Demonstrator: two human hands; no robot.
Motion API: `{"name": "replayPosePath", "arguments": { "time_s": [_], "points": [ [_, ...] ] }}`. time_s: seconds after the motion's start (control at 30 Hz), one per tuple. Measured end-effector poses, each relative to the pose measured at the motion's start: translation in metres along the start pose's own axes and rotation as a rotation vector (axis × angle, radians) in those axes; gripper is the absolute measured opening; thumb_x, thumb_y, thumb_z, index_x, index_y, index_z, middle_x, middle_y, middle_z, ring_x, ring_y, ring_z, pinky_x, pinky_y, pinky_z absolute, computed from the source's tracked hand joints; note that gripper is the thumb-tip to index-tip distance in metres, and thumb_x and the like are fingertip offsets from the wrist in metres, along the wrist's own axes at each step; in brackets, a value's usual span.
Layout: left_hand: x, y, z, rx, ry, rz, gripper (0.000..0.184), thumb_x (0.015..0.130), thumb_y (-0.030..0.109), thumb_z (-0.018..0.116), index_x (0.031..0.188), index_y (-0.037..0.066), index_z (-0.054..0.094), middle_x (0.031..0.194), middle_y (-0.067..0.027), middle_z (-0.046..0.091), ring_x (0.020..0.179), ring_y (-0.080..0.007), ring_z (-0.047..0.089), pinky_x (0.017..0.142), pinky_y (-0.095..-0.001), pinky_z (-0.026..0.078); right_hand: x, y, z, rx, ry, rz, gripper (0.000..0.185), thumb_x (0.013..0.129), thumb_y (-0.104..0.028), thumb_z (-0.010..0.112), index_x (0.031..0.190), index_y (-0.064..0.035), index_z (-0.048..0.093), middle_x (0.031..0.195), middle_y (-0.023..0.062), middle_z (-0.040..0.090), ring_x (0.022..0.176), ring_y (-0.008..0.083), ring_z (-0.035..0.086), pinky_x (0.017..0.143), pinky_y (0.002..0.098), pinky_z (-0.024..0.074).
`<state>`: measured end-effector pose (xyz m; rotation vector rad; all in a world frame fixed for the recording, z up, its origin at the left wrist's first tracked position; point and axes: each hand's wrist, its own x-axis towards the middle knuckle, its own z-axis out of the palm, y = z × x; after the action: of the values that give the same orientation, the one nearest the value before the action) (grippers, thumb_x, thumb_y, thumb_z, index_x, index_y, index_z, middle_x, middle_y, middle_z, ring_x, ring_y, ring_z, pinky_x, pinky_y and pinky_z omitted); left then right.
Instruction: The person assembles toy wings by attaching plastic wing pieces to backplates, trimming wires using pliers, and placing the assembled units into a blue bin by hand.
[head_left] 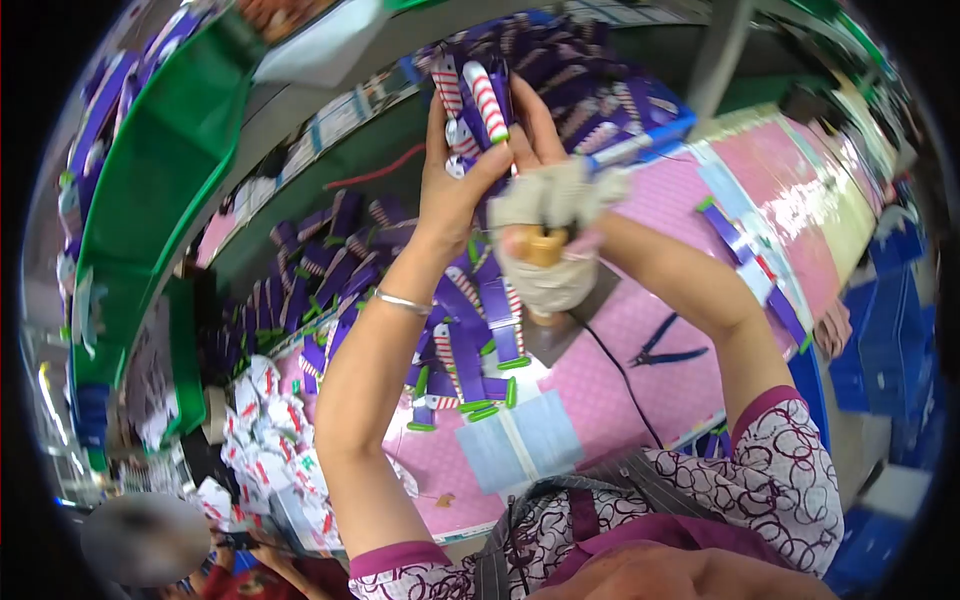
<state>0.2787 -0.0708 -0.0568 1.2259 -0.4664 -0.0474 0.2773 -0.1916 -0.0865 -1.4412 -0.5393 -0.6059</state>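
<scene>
Both hands are raised at the upper middle of the head view, over the far edge of the pink work surface. My left hand (pixel 460 175) grips a small bunch of purple pieces with red-and-white striped parts (pixel 485 100). My right hand (pixel 535 140) is closed round the other side of the same bunch. Just below my right hand stands a blurred, cloth-wrapped tool (pixel 550 240) with a yellowish part in its middle and a black cable. A blue box (pixel 665 135) full of similar purple pieces lies just beyond my hands.
Purple pieces with green ends (pixel 460 340) are heaped left of centre. Blue-handled pliers (pixel 668 355) lie on the pink surface (pixel 620 400). White-and-red pieces (pixel 265 430) are piled at the lower left, near another person's hands (pixel 265 550). A green bin (pixel 160 160) stands at the left.
</scene>
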Motion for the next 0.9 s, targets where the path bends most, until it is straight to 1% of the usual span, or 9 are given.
{"name": "replayPosePath", "arguments": {
  "time_s": [0.1,0.2,0.23,0.33,0.37,0.5,0.67,0.87,0.9],
  "points": [
    [0.010,-0.040,0.011,0.023,-0.250,0.099,0.093,0.070,0.005,0.075,0.143,0.009,0.017,0.129,-0.0128,0.044,0.110,-0.0202,0.052,0.090,-0.0306,0.045,-0.031,-0.012,-0.031,0.046,0.091,0.047,0.053,0.093,-0.006,0.038,0.141,-0.0009,0.016,0.142,0.0143,0.025,0.132,0.0211,0.024,0.107,0.0308,0.0197],
    [0.011,-0.065,0.026,0.424,-0.464,0.135,0.096,0.070,0.017,0.078,0.144,0.010,0.017,0.131,-0.0095,0.044,0.109,-0.0176,0.051,0.094,-0.0317,0.041,-0.071,-0.015,-0.050,0.095,0.317,0.082,0.053,0.095,-0.010,0.036,0.141,0.0010,0.014,0.143,0.0160,0.023,0.133,0.0238,0.023,0.109,0.0327,0.0181],
    [0.000,-0.045,0.046,0.183,-0.557,-0.073,0.092,0.074,0.020,0.076,0.145,0.012,0.017,0.138,-0.0067,0.036,0.122,-0.0174,0.039,0.102,-0.0313,0.030,-0.080,-0.015,-0.057,-0.001,0.364,0.112,0.053,0.096,-0.015,0.036,0.141,0.0016,0.014,0.143,0.0164,0.022,0.133,0.0250,0.023,0.109,0.0336,0.0179],
    [0.004,-0.069,0.059,0.173,-0.648,-0.165,0.095,0.077,0.022,0.074,0.146,0.012,0.010,0.138,-0.0086,0.036,0.122,-0.0175,0.038,0.102,-0.0313,0.030,-0.094,-0.023,-0.072,-0.077,0.461,0.126,0.055,0.096,-0.020,0.037,0.141,0.0024,0.013,0.143,0.0160,0.023,0.133,0.0249,0.022,0.109,0.0341,0.0170],
    [0.004,-0.070,0.063,0.123,-0.679,-0.336,0.095,0.078,0.023,0.073,0.146,0.011,0.006,0.139,-0.0104,0.034,0.122,-0.0178,0.039,0.102,-0.0313,0.031,-0.093,-0.022,-0.076,-0.113,0.515,0.140,0.055,0.096,-0.021,0.038,0.141,-0.0004,0.015,0.140,0.0157,0.028,0.129,0.0240,0.030,0.107,0.0337,0.0233],
    [0.021,-0.080,0.066,0.548,-0.917,-0.254,0.087,0.085,0.031,0.064,0.145,0.007,0.006,0.140,-0.0172,0.030,0.127,-0.0254,0.035,0.105,-0.0348,0.026,-0.090,-0.015,-0.093,0.239,0.706,0.305,0.053,0.096,-0.023,0.041,0.141,-0.0070,0.018,0.134,0.0136,0.037,0.115,0.0205,0.045,0.098,0.0306,0.0357],
    [0.023,-0.072,0.040,0.617,-0.765,-0.351,0.068,0.084,0.024,0.066,0.138,0.002,0.031,0.133,-0.0165,0.043,0.121,-0.0222,0.043,0.102,-0.0326,0.034,-0.111,0.027,-0.117,0.098,0.785,0.420,0.052,0.096,-0.025,0.041,0.140,-0.0058,0.023,0.134,0.0136,0.036,0.121,0.0220,0.040,0.100,0.0313,0.0330],
    [-0.032,-0.006,-0.048,0.464,-0.309,-0.251,0.037,0.090,0.011,0.053,0.124,-0.002,0.047,0.117,-0.0124,0.057,0.105,-0.0179,0.054,0.090,-0.0296,0.043,-0.105,0.022,-0.147,-0.166,0.303,0.829,0.053,0.089,-0.012,0.049,0.138,-0.0084,0.033,0.136,0.0071,0.040,0.120,0.0189,0.040,0.101,0.0274,0.0293],
    [-0.055,0.010,-0.070,0.830,-0.268,-0.115,0.033,0.090,0.009,0.050,0.121,-0.003,0.050,0.117,-0.0114,0.057,0.104,-0.0165,0.055,0.088,-0.0280,0.043,-0.106,0.024,-0.157,-0.031,0.263,0.848,0.052,0.087,-0.008,0.049,0.137,-0.0074,0.035,0.135,0.0080,0.040,0.118,0.0193,0.042,0.101,0.0286,0.0303]
  ]
}}
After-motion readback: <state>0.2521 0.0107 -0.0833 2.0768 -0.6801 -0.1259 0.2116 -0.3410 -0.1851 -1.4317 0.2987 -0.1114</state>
